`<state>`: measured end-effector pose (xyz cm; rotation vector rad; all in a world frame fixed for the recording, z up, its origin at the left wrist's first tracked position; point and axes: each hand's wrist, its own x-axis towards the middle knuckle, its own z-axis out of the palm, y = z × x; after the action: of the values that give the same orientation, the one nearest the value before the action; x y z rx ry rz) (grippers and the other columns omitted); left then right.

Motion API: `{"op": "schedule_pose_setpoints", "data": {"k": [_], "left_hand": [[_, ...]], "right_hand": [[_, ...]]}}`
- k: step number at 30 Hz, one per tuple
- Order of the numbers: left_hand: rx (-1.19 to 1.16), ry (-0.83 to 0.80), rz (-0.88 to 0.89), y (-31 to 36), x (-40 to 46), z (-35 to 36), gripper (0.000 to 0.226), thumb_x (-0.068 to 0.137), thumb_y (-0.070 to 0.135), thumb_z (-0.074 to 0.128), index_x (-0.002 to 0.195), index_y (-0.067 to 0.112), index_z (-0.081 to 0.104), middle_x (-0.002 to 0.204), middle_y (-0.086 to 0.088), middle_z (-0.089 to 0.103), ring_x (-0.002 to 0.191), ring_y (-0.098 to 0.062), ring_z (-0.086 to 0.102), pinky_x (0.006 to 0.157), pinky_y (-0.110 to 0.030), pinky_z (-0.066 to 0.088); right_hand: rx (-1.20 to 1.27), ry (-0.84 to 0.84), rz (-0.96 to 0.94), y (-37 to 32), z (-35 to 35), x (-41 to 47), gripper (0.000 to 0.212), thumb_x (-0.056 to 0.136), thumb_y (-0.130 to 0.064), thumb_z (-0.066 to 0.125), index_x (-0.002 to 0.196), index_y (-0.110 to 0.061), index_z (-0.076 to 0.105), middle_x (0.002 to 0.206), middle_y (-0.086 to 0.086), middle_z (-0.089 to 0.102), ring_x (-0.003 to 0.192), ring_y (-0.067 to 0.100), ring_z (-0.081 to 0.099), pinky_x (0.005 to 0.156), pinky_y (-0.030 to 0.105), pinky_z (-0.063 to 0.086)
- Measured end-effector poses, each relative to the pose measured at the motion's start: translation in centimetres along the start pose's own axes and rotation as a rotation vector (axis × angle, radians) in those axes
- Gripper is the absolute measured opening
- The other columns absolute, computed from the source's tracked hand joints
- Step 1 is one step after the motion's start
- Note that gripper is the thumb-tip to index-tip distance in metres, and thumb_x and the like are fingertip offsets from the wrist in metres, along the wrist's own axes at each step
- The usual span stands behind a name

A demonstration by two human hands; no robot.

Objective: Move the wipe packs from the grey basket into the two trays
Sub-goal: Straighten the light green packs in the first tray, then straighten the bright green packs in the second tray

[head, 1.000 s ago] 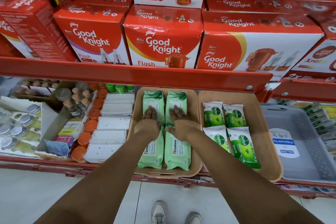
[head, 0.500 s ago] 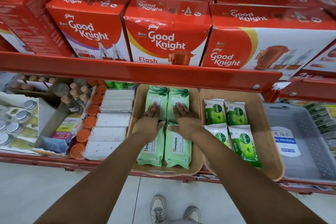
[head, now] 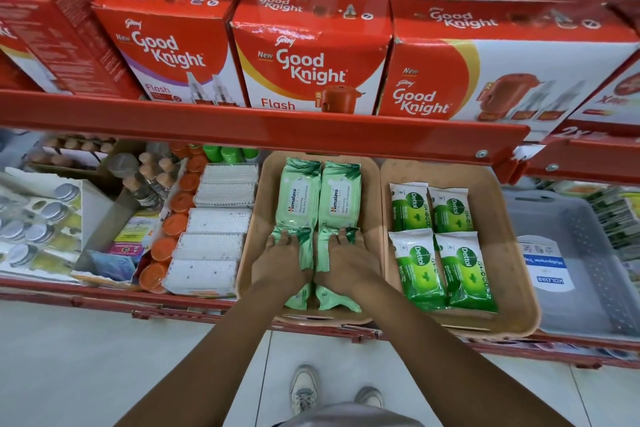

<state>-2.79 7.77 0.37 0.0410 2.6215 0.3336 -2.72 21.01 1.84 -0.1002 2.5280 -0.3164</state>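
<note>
Fingers [head: 284, 242] flat on front wipe packs [head: 304, 253]

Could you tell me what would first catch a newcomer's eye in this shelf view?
Bold red Good Knight boxes fill the upper shelf. Below, the left hand and right hand lie flat on pale green Himalaya packs in the left tray; bright Dettol packs fill the right tray.

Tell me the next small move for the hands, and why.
Probably lift both hands away. The left hand and right hand lie flat on the front pale green packs. The grey basket looks empty, and the packs sit in rows in both trays.
</note>
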Motion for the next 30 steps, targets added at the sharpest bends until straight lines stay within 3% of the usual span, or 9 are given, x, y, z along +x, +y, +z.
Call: {"op": "schedule_pose_setpoints", "data": {"k": [4, 8, 12, 17, 21, 27, 30], "left_hand": [[0.040, -0.044, -0.014, 0.2, -0.1, 0.2, 0.081, 0.089, 0.043, 0.054, 0.149, 0.013, 0.010, 0.160, -0.005, 0.004, 0.146, -0.026, 0.001, 0.114, -0.041, 0.028], [0.072, -0.055, -0.004, 0.2, -0.5, 0.6, 0.079, 0.093, 0.050, 0.040, 0.150, 0.014, -0.002, 0.160, -0.003, -0.008, 0.146, -0.023, -0.007, 0.117, -0.037, 0.018], [0.075, -0.070, -0.001, 0.0, -0.8, 0.5, 0.067, 0.098, 0.047, 0.022, 0.149, 0.013, -0.004, 0.160, -0.004, -0.008, 0.146, -0.024, -0.009, 0.117, -0.038, 0.009], [0.041, 0.135, 0.141, 3.0, -1.8, 0.1, 0.057, 0.101, 0.036, 0.016, 0.150, 0.010, 0.002, 0.160, -0.006, -0.001, 0.146, -0.021, -0.005, 0.118, -0.033, 0.001], [-0.046, 0.240, 0.345, 8.4, -3.1, 0.8, 0.056, 0.101, 0.033, 0.018, 0.150, 0.012, 0.003, 0.160, -0.005, -0.001, 0.147, -0.020, -0.003, 0.116, -0.028, -0.001], [0.116, 0.107, 0.477, 16.6, -1.9, 4.1, 0.059, 0.099, 0.021, 0.026, 0.149, 0.008, -0.002, 0.159, -0.009, -0.006, 0.146, -0.021, -0.006, 0.119, -0.032, -0.002], [0.214, 0.042, 0.413, 19.3, -0.6, 5.8, 0.062, 0.096, 0.013, 0.026, 0.148, 0.005, -0.006, 0.158, -0.010, -0.011, 0.146, -0.022, -0.009, 0.119, -0.034, -0.001]], "right_hand": [[0.002, -0.032, -0.009, 0.0, -0.3, 0.2, 0.095, 0.084, -0.056, 0.058, 0.153, -0.009, 0.013, 0.163, 0.009, 0.006, 0.148, 0.039, 0.009, 0.119, 0.041, 0.020], [-0.049, -0.057, -0.007, 0.4, 0.4, -0.1, 0.093, 0.088, -0.065, 0.041, 0.154, -0.011, 0.003, 0.163, 0.007, -0.004, 0.149, 0.037, -0.003, 0.121, 0.042, 0.011], [-0.030, -0.060, -0.041, 1.1, 0.5, -0.7, 0.079, 0.096, -0.054, 0.036, 0.154, -0.016, -0.001, 0.163, 0.003, -0.011, 0.150, 0.029, -0.012, 0.121, 0.041, 0.013], [0.060, 0.301, -0.123, 3.7, 0.4, -4.6, 0.063, 0.101, -0.044, 0.025, 0.154, -0.016, 0.009, 0.163, 0.002, 0.004, 0.151, 0.018, -0.003, 0.121, 0.036, 0.013], [0.142, 0.402, -0.025, 8.4, -0.1, -7.8, 0.059, 0.100, -0.038, 0.024, 0.154, -0.017, 0.013, 0.163, 0.001, 0.012, 0.151, 0.020, 0.003, 0.118, 0.035, 0.018], [0.066, 0.271, 0.140, 16.4, -0.4, -7.5, 0.055, 0.104, -0.028, 0.025, 0.154, -0.012, 0.006, 0.163, 0.006, 0.002, 0.150, 0.022, -0.003, 0.115, 0.025, 0.000], [0.014, 0.200, 0.154, 18.4, -0.9, -6.7, 0.057, 0.104, -0.030, 0.024, 0.154, -0.014, 0.002, 0.162, 0.004, -0.004, 0.150, 0.021, -0.003, 0.119, 0.032, 0.002]]}}
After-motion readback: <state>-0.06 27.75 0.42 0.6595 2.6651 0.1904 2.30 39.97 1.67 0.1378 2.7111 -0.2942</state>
